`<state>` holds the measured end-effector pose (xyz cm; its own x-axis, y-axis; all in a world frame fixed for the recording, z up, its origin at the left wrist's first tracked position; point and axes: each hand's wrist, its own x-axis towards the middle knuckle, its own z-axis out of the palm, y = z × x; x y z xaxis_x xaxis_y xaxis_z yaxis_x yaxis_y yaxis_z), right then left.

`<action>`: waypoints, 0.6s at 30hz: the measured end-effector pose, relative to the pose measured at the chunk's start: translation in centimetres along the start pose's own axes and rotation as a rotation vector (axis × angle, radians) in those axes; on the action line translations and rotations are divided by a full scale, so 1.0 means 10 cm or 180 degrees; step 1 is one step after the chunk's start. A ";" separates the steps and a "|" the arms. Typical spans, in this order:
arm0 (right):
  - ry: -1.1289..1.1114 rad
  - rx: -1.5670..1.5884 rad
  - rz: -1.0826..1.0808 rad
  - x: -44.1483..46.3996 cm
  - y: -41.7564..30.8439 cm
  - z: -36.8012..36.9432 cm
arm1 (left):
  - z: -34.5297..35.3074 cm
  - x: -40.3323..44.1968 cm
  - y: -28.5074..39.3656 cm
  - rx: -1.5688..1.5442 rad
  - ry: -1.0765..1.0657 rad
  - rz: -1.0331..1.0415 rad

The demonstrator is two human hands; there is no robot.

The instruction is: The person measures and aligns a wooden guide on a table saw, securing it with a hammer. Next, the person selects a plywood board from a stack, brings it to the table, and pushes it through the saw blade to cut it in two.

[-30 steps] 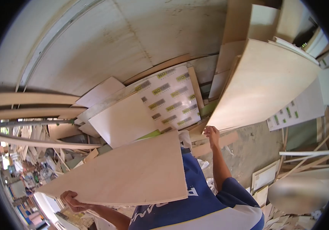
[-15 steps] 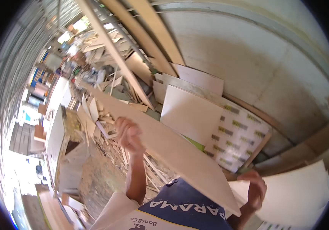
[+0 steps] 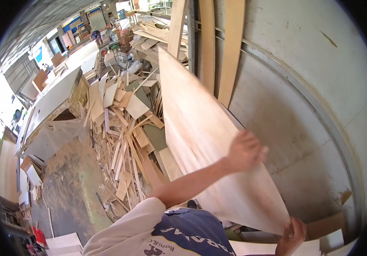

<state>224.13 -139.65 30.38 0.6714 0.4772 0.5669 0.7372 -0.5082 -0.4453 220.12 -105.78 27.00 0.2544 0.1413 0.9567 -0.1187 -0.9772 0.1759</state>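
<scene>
wears a short-sleeved cloth shirt (image 3: 125, 232), cream at the broad left sleeve (image 3: 138, 215) and navy across the chest panel (image 3: 192, 226), edged with a thin yellow line. carries bold white lettering (image 3: 202, 241) and small dark "bani&co" print (image 3: 163, 247).

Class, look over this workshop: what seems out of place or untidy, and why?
Wood offcuts lie in a tangled heap on the floor, not stacked; brown debris, possibly sawdust, is scattered beside them.

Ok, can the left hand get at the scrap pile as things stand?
Probably not: the left hand is at the far edge of the board, and most of the board's width lies between it and the scrap pile.
</scene>
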 end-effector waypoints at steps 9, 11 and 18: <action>0.0735 -0.1361 0.0163 -0.08 -0.08 0.67 | 0.24 -0.09 1.13 -0.1014 -0.0449 -0.0162; 0.0934 -0.1504 -0.0012 -0.15 0.03 0.63 | 0.04 -0.05 0.96 -0.1394 -0.0243 -0.0132; 0.2084 -0.2299 -0.0499 -0.44 0.49 0.22 | -0.69 0.29 -1.68 0.0227 0.1069 -0.2312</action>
<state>224.95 -142.65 24.13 0.2350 0.1962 0.9520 0.4446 -0.8926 0.0743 216.26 -87.88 28.40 -0.0593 0.7748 0.6294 0.0301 -0.6288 0.7770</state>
